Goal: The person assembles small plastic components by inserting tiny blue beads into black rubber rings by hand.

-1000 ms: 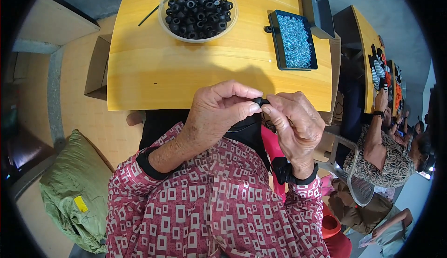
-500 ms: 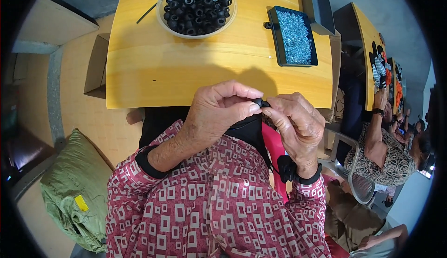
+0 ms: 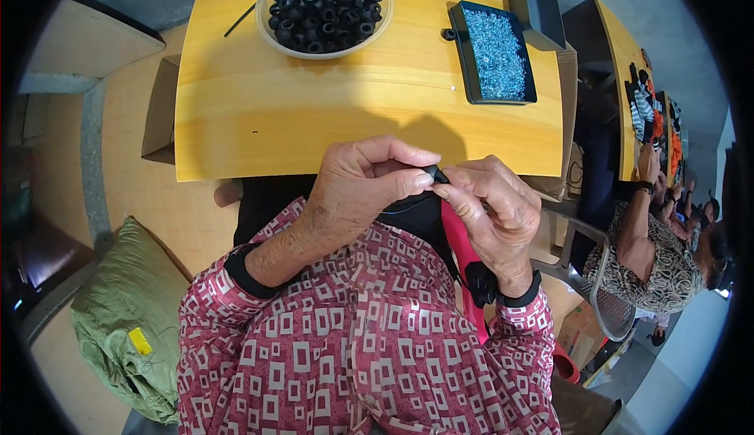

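A small black rubber piece [image 3: 437, 173] is pinched between the thumb and forefinger of my left hand [image 3: 360, 176], just off the table's near edge. The fingertips of my right hand [image 3: 496, 207] are closed at the piece's other, narrower end. Whether a smaller part sits between the right fingers is hidden. Beyond my hands, a clear round bowl [image 3: 276, 44] is heaped with black rubber pieces [image 3: 326, 11] that have hollow ends. At the right stands a black tray [image 3: 465, 64] full of small clear bluish bits [image 3: 496, 54].
One loose black piece [image 3: 448, 34] lies beside the tray. A thin black stick [image 3: 239, 22] leans at the bowl. An empty-looking dark bin [image 3: 536, 3] stands at the table's right edge. A green sack [image 3: 126, 325] is on the floor at left; a co-worker [image 3: 644, 254] sits at right.
Both hands have shifted slightly left, still together at the black piece. The piece is tilted a little more, and more of it shows between the fingertips.
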A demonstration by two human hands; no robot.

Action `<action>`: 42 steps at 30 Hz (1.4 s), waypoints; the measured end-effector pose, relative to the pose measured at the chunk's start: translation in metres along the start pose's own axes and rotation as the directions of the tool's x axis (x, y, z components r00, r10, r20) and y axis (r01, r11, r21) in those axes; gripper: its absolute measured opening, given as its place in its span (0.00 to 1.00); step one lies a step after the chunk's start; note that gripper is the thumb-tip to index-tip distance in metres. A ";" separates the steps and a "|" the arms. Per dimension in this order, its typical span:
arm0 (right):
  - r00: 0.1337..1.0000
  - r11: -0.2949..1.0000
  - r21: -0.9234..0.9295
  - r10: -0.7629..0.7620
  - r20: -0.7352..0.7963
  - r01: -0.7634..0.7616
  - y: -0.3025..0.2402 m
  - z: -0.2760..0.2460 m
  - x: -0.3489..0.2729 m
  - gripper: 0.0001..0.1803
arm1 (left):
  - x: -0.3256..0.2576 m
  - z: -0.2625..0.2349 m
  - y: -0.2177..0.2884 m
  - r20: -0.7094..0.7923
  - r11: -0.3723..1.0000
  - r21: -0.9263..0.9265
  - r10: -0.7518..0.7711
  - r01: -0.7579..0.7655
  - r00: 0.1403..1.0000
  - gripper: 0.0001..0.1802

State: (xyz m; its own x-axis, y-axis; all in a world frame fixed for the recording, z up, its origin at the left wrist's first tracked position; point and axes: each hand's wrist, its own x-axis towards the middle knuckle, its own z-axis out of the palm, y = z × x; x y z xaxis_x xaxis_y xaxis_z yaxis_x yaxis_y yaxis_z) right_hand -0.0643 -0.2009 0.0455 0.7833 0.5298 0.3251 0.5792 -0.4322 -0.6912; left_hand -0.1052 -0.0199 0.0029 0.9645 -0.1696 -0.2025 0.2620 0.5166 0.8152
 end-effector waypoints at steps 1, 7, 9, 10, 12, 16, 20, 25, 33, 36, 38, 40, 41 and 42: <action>1.000 0.999 0.047 0.022 0.006 -0.022 0.002 0.000 -0.001 0.09 | 0.000 -0.001 -0.001 0.001 1.000 0.010 0.003 -0.003 1.000 0.12; 0.997 0.991 0.116 0.072 -0.008 -0.070 0.002 0.001 -0.001 0.09 | -0.001 -0.001 -0.003 0.009 0.999 0.038 0.028 -0.028 1.000 0.12; 0.998 0.992 0.110 0.066 -0.006 -0.065 0.001 0.002 -0.002 0.10 | -0.001 0.000 -0.003 0.007 0.999 0.043 0.016 -0.016 1.000 0.12; 1.000 1.000 0.019 0.009 -0.014 -0.009 0.000 0.002 -0.001 0.11 | 0.000 0.000 -0.003 -0.006 1.000 -0.001 -0.014 0.014 1.000 0.12; 0.999 0.996 -0.072 -0.045 -0.018 0.044 -0.003 0.000 0.000 0.12 | 0.000 0.000 -0.006 -0.017 0.998 -0.045 -0.045 0.045 0.999 0.12; 0.993 0.983 -0.144 -0.108 0.044 0.114 -0.004 -0.006 0.002 0.15 | 0.001 0.000 -0.009 -0.007 0.991 -0.114 -0.073 0.072 0.997 0.12; 0.995 0.991 -0.108 -0.071 0.069 0.078 -0.005 -0.011 0.005 0.14 | 0.001 0.001 -0.007 0.004 0.991 -0.118 -0.065 0.065 0.998 0.12; 0.998 0.999 0.025 0.027 0.060 -0.028 -0.004 -0.012 0.003 0.11 | 0.001 0.002 -0.007 0.001 0.993 -0.100 -0.064 0.064 0.998 0.12; 0.998 1.000 -0.003 0.030 0.059 -0.030 -0.006 -0.010 0.003 0.09 | 0.001 0.002 -0.006 0.002 0.996 -0.078 -0.046 0.046 0.999 0.13; 0.998 0.999 0.040 0.029 0.055 -0.032 -0.003 -0.012 0.004 0.08 | 0.002 0.003 -0.004 -0.005 0.986 -0.152 -0.062 0.061 0.998 0.12; 0.996 0.988 0.126 0.089 0.028 -0.092 -0.001 -0.012 0.003 0.08 | 0.003 0.001 -0.001 0.033 0.959 -0.250 -0.129 0.133 0.991 0.12; 0.996 0.988 0.123 0.088 0.029 -0.091 0.000 -0.012 0.003 0.08 | 0.003 0.002 0.000 0.021 0.949 -0.277 -0.154 0.154 0.988 0.12; 0.996 0.989 0.119 0.087 0.030 -0.090 0.001 -0.012 0.003 0.08 | 0.003 0.002 0.000 0.010 0.937 -0.304 -0.179 0.174 0.984 0.12; 0.996 0.989 0.119 0.088 0.029 -0.090 0.002 -0.012 0.003 0.08 | 0.003 0.002 0.000 0.011 0.937 -0.303 -0.179 0.174 0.984 0.12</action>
State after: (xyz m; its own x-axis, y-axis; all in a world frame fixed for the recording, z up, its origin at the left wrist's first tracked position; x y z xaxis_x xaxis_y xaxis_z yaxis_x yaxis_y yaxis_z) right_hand -0.0580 -0.2090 0.0523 0.8241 0.5110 0.2444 0.4751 -0.3886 -0.7895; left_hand -0.1023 -0.0220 0.0031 0.9015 -0.2685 -0.3395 0.4235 0.7089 0.5640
